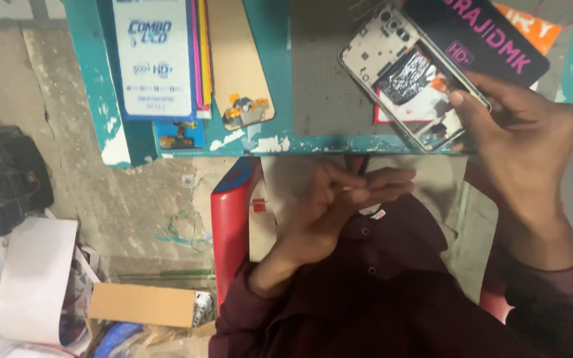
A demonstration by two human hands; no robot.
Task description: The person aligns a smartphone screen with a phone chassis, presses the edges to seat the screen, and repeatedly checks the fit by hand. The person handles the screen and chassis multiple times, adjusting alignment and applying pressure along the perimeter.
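White-blue box — black package opposite

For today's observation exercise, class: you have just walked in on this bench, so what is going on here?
A person in a dark maroon shirt sits at a teal workbench with an opened phone frame lying on it, its back off and inner parts showing. The right hand holds the frame at its lower edge, fingertips on the rim. The left hand is off the bench, near the chest, pinching something too small to tell. A white boxed screen part and a tan sheet with a flex cable lie to the side.
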